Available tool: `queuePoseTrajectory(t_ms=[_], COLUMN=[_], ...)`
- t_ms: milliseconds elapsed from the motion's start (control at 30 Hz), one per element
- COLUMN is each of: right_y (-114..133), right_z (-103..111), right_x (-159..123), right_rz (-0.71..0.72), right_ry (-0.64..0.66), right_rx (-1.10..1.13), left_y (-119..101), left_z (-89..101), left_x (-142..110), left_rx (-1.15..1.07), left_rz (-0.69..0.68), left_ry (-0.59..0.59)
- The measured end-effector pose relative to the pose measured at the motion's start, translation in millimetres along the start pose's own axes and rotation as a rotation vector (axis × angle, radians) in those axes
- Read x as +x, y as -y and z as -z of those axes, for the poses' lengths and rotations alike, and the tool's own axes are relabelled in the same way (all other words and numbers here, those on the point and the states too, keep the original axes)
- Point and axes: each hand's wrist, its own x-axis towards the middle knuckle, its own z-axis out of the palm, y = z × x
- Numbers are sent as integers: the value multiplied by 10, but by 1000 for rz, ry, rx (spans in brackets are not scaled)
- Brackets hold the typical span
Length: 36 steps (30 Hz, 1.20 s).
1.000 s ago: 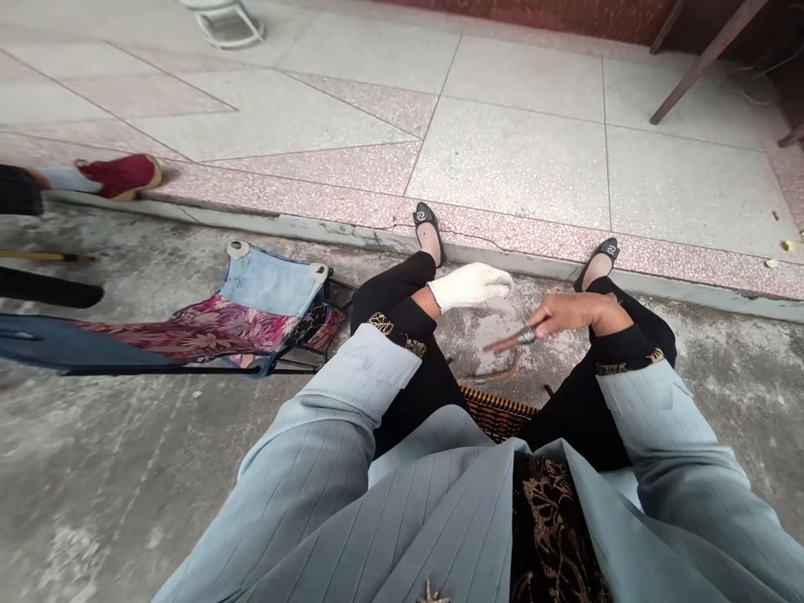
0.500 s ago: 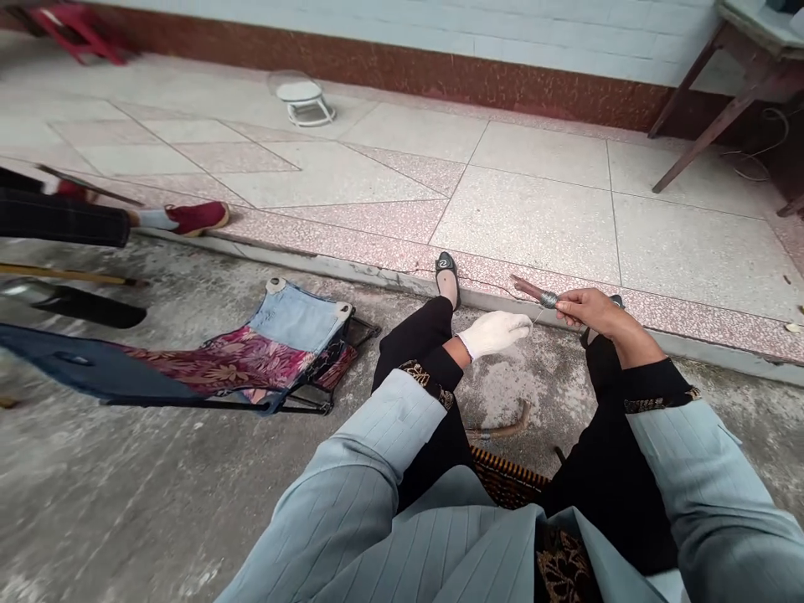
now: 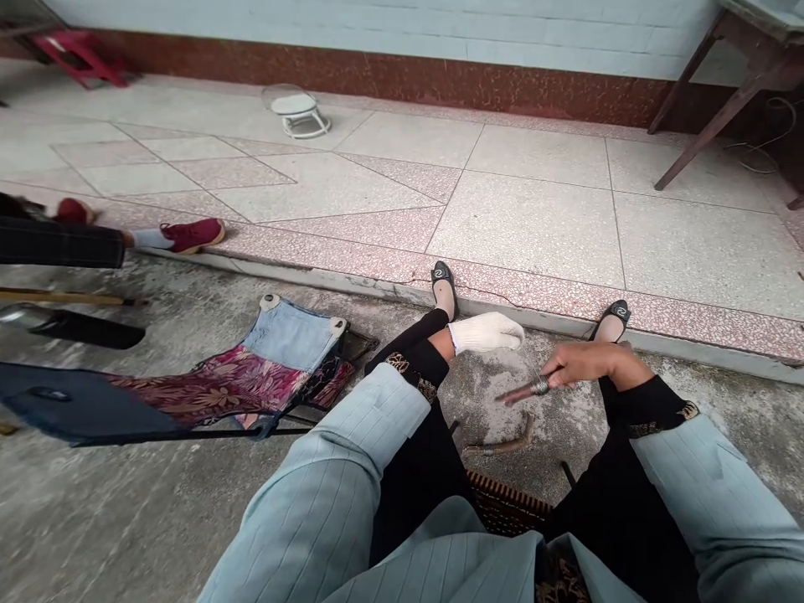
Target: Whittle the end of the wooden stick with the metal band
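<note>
My right hand (image 3: pixel 581 365), bare, is closed round one end of a brown wooden stick (image 3: pixel 518 394). Silvery wire (image 3: pixel 538 386) is coiled round that stick just beside my fingers. A thin strand runs from the coil up to my left hand (image 3: pixel 488 332), which wears a white knitted glove and is closed with its fingertips pinched on the wire. The stick points left and slightly down, above the concrete between my knees. Below it on the ground lies a bent piece of branch (image 3: pixel 502 445) with some wire round its left end.
A folding chair (image 3: pixel 289 335) with denim and floral cloth stands to my left. Past it are a person's leg and red shoe (image 3: pixel 192 235). A raised tiled step (image 3: pixel 528 226) runs ahead, bearing a small white stool (image 3: pixel 298 109); a wooden table (image 3: pixel 747 75) stands far right.
My right hand has lowered with the stick, whose free end has swung down. My left hand has shifted slightly left, and a longer length of wire shows between the hands.
</note>
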Motion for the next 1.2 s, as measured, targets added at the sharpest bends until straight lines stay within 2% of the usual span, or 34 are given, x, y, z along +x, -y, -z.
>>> queuePoseTrajectory(t_ms=[33,67,100,200,233,300,433,567,767,833,933,967,1000,1067,1133,1200], right_y=[1,1,0,-3,-8,-32,-144,-243,-312,-330,-329,-318,-303,-256,-190,-117], right_z=[6,18,33,60,57,31,-34,-50,-21,9,40,35,21,-33,-94,-122], right_x=[-68,-130,-180,-230,-211,-130,70,149,183,203,228,234,237,230,191,104], right_rz=[86,142,171,149,129,103,109,80,34,-15,-212,-278,-324,-338,-269,-144], right_ry=[32,-18,-118,-538,-643,-766,-832,-833,-795,-809,-856,-832,-753,-485,-194,17], right_rx=[120,231,327,568,636,749,799,784,711,610,241,97,-29,-170,-152,-24], left_y=[2,-3,-15,-62,-75,-93,-113,-134,-114,-99,-89,-93,-99,-119,-137,-140], left_z=[11,11,1,-71,-106,-186,-315,-343,-383,-411,-444,-449,-451,-444,-420,-379], left_x=[0,-4,-11,-37,-44,-48,-37,-30,-13,-8,-13,-19,-26,-44,-60,-73], left_rx=[-69,-134,-187,-253,-258,-264,-226,-154,68,139,228,248,262,271,233,144], left_rz=[-8,-11,-4,36,44,23,-30,3,47,39,38,33,24,-14,-51,-61], left_ry=[7,4,-12,-115,-143,-146,-100,-95,-87,-83,-70,-62,-50,-17,7,16])
